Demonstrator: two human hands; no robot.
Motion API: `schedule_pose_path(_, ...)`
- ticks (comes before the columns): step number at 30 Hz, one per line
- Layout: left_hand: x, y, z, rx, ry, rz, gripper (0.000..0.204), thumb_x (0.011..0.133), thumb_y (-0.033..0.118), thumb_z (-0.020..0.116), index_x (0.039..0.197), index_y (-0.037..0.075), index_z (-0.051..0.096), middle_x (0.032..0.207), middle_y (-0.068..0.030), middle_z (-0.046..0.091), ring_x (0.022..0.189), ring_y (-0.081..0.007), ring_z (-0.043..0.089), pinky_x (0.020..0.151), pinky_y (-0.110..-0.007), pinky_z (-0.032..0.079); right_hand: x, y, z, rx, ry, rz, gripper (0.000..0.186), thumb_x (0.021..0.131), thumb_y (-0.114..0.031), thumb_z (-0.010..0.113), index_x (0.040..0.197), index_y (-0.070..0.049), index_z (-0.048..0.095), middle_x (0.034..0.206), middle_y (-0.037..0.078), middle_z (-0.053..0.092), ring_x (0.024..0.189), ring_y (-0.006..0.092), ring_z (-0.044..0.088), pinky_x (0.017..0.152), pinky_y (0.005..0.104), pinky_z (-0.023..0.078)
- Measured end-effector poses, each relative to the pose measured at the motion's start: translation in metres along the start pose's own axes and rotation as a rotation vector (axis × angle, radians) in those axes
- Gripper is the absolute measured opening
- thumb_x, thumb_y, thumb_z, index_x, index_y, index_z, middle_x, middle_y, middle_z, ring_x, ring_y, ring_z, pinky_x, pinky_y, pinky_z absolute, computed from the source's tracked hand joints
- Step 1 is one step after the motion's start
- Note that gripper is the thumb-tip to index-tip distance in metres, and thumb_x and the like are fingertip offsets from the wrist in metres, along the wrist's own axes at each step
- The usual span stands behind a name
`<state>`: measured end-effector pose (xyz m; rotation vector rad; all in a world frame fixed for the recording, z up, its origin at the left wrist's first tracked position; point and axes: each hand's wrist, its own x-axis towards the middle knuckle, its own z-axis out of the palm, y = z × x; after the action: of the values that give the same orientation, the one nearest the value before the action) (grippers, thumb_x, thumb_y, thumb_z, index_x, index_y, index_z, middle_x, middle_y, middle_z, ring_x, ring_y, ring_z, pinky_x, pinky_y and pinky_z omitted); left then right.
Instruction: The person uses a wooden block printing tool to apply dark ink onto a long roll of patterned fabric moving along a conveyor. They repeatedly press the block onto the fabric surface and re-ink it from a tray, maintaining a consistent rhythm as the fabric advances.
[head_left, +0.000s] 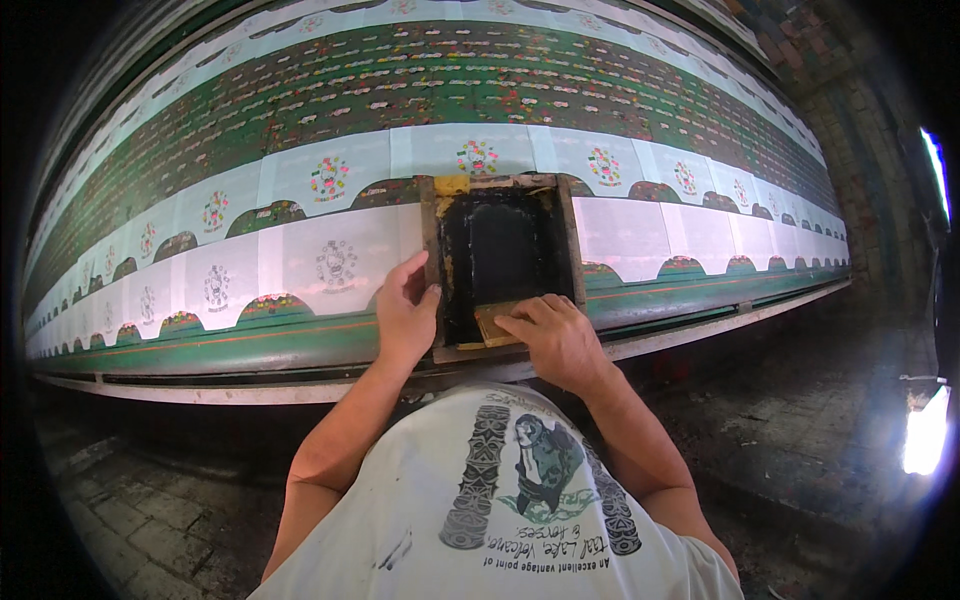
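A wooden-framed printing screen (571, 235) lies at the near edge of a long table, over a row of white fabric pieces (625, 232). Black ink covers its mesh. My left hand (408, 312) is at the frame's left side, thumb and fingers apart around the wooden edge. In my right hand (556, 338) is a squeegee with a wooden handle (494, 326), resting on the inked mesh at the frame's near end. Left of the frame, a fabric piece (335, 290) bears a black outline print. The cloth beneath the screen is hidden.
Behind the frame runs another row of pale fabric with coloured round prints (328, 177). Further back the green table top (420, 85) carries many ink marks, then more fabric. A rail (240, 392) borders the table's near side. Bright lights (926, 430) show at far right.
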<state>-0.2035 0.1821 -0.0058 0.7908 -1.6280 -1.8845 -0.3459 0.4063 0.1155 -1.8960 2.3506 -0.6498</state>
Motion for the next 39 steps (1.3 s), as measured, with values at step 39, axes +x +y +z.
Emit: schedule_pose_path(39,-0.029,-0.036,0.298,0.121,0.151,0.286,0.036,0.078,-0.015,0.073,0.109,0.004,0.079,0.149,-0.0218,0.07,0.143,-0.0344,0.064,0.122,-0.043,0.047,-0.197,0.219,-0.108,0.238,0.202,0.036,0.042,0.085,-0.005,0.09,0.125,-0.007,0.081,0.133,0.015,0.075,0.133,0.0398,0.069,0.106,0.053,0.056)
